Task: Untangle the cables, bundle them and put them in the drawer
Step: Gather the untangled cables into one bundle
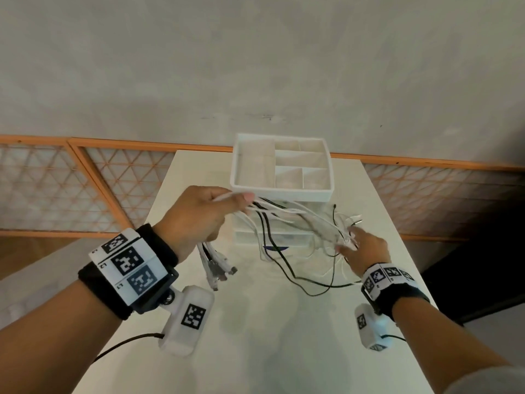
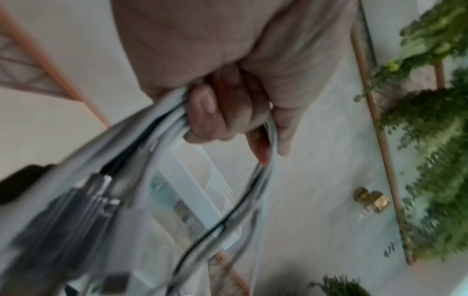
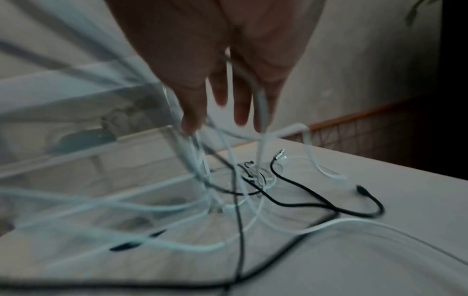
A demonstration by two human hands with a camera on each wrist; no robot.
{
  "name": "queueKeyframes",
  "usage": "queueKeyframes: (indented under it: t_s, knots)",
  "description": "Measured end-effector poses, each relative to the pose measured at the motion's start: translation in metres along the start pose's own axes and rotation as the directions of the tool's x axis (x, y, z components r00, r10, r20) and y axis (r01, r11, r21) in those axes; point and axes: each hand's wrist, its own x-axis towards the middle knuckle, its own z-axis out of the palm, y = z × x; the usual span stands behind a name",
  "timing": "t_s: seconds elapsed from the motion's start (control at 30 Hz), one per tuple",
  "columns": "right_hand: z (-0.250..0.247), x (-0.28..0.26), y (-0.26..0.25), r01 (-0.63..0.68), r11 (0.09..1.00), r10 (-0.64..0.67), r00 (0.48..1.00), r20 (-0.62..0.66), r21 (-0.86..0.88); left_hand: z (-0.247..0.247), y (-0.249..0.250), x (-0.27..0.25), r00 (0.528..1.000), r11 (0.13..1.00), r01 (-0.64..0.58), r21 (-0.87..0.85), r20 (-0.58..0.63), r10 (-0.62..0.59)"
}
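My left hand (image 1: 224,211) is raised in front of the white drawer unit (image 1: 281,191) and grips a bunch of white and black cables (image 1: 272,214). Their plug ends (image 1: 218,268) hang below the fist. The left wrist view shows the fingers (image 2: 222,112) curled round the bunch, with the plugs (image 2: 83,210) blurred. The cables trail right to a loose tangle (image 1: 332,231) on the table (image 1: 255,336). My right hand (image 1: 352,240) reaches into that tangle, fingers (image 3: 240,108) straight, a white cable (image 3: 260,100) running between them. A black cable (image 3: 303,204) lies under it.
The drawer unit carries an open-top tray with dividers (image 1: 287,163), and see-through drawers (image 3: 88,140) below. An orange lattice railing (image 1: 85,180) runs behind the table. Green plants (image 2: 430,120) and a small brass object (image 2: 371,199) show against the wall.
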Motion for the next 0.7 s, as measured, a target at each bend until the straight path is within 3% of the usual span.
queueKeyframes:
  t_s: [0.07, 0.13, 0.23, 0.33, 0.4, 0.47, 0.57, 0.7]
  knots:
    - [0.003, -0.009, 0.002, 0.042, 0.998, -0.03, 0.977, 0.211, -0.053, -0.002, -0.004, 0.006, 0.995, 0.999, 0.01, -0.042, -0.098, -0.014]
    - [-0.008, -0.022, -0.013, 0.153, 0.984, -0.172, 0.949, 0.264, 0.088, 0.001, -0.007, 0.009, 0.992, 0.999, 0.025, -0.025, -0.122, -0.027]
    - [-0.029, -0.054, -0.067, 0.367, 0.843, -0.437, 0.893, 0.105, 0.393, 0.016, -0.007, 0.01, 0.993, 0.998, 0.054, -0.04, -0.103, -0.058]
    - [-0.023, -0.089, -0.13, 0.587, 0.764, -0.58, 0.807, -0.113, 0.269, 0.037, -0.002, 0.008, 0.999, 0.999, 0.041, -0.037, -0.031, -0.042]
    - [-0.01, -0.093, -0.15, 0.635, 0.74, -0.589, 0.771, -0.243, 0.221, 0.046, 0.0, 0.007, 1.0, 1.0, 0.002, 0.011, -0.013, -0.002]
    - [-0.006, -0.08, -0.148, 0.594, 0.763, -0.541, 0.803, -0.249, 0.256, 0.043, 0.0, 0.007, 0.999, 0.997, -0.03, 0.075, -0.033, 0.033]
    - [-0.01, -0.056, -0.122, 0.443, 0.858, -0.441, 0.895, -0.07, 0.259, 0.029, -0.001, 0.003, 0.999, 0.991, -0.037, 0.127, -0.012, 0.039]
    - [-0.018, -0.042, -0.099, 0.396, 0.887, -0.399, 0.916, -0.037, 0.238, 0.02, -0.012, -0.002, 1.0, 0.991, 0.003, 0.132, 0.013, -0.005]
